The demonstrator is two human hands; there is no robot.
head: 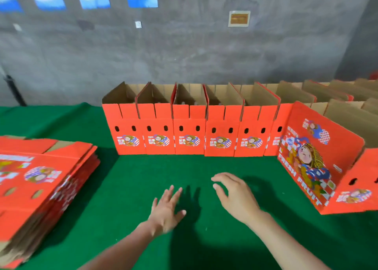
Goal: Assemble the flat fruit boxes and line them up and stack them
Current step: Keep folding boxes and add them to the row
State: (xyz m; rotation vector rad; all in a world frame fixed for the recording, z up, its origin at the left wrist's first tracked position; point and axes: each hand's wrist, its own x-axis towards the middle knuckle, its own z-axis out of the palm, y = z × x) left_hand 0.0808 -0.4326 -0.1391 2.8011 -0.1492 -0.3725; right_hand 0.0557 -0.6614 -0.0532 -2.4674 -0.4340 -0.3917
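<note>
Over the middle of the green surface (133, 188), both hands are hovering w/ nothing in them. Left hand (167, 206) is reaching out flat, fingers straight, grip apart. Right hand (235, 198) is hanging a bit higher, fingers loosely bent, grip apart too. Flat fruit boxes (41, 179) are lying in a tall pile at the left edge, not far from the left hand, prob so the next one is easy to pull over. Made-up boxes (190, 130) are standing side by side along the far edge, tops open, touching each other, making one neat line. One more box (319, 159) is sitting at the right edge, its big picture side facing the middle; maybe it's starting a 2nd line, can't tell. Next job, I think: grabbing a flat one from the pile & folding it in the middle.
</note>
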